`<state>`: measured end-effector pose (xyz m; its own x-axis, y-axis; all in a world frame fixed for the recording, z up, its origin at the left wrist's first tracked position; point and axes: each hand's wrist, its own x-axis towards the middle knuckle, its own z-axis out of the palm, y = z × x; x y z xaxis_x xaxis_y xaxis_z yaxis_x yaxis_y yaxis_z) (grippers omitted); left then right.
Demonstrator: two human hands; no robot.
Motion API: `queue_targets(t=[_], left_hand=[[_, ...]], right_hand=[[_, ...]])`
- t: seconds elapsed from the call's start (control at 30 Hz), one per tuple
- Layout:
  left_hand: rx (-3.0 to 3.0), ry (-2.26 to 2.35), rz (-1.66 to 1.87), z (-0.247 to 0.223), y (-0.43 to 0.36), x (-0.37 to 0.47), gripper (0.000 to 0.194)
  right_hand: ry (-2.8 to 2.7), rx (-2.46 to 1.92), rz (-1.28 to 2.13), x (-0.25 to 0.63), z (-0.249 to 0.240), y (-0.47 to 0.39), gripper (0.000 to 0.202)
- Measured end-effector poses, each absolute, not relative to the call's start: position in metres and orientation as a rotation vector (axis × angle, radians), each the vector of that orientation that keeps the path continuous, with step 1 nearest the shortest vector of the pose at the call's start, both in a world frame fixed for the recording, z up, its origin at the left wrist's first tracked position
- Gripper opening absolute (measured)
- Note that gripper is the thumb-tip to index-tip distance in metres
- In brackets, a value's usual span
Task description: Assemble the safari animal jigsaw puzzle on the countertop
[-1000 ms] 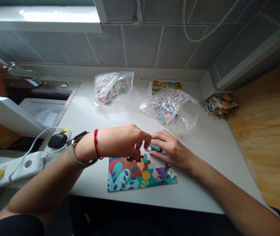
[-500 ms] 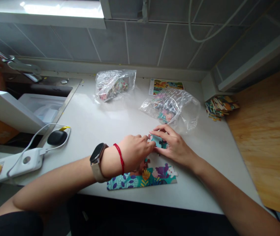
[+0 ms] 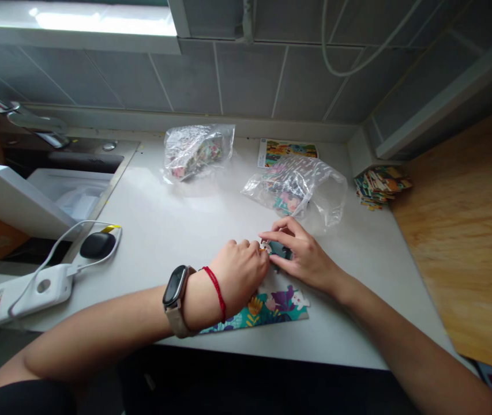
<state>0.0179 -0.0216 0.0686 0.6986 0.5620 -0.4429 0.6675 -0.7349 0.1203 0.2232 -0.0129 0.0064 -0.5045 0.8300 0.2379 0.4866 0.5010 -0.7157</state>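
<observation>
My left hand (image 3: 242,274), with a smartwatch and a red cord at its wrist, has its fingers closed at the edge of a small teal and white jigsaw piece (image 3: 278,249). From the other side my right hand (image 3: 310,256) pinches that piece between thumb and fingers. Both hands meet just above the counter, and my left fingers partly hide the piece. Below them, near the counter's front edge, lies a joined strip of jigsaw puzzle (image 3: 271,305) with leaves, flowers and a white animal. My left hand and wrist cover its left part.
Two clear plastic bags of puzzle pieces, a left one (image 3: 198,153) and a right one (image 3: 297,187), lie farther back. Behind them is a picture card (image 3: 286,151). A stack of puzzle pieces (image 3: 379,185) sits at right by the wooden board (image 3: 462,230). A power strip (image 3: 25,294) and sink (image 3: 120,167) are left.
My left hand has shifted slightly down and turned, covering more of the puzzle strip. The piece between my hands has tilted. The whole view has moved a little.
</observation>
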Motion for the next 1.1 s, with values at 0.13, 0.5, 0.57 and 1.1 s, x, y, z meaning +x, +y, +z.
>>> queue_targets(t=[0.13,0.5,0.57,1.1], left_hand=[[2.595,0.945,-0.609,0.074,-0.018,0.019,0.026],[2.569,0.805,-0.519,0.074,-0.012,0.007,0.033],[2.564,0.797,-0.490,0.077,-0.009,0.005,0.035],[2.410,0.761,-0.633,0.066,-0.046,0.024,0.041]], right_hand=[[-2.042,-1.124,0.793,0.235,0.021,-0.007,0.026],[-2.357,-1.278,0.999,0.248,0.034,-0.009,0.033],[-2.427,-1.315,0.901,0.246,0.035,-0.014,0.049],[-2.561,-1.319,0.747,0.238,0.037,-0.025,0.027]])
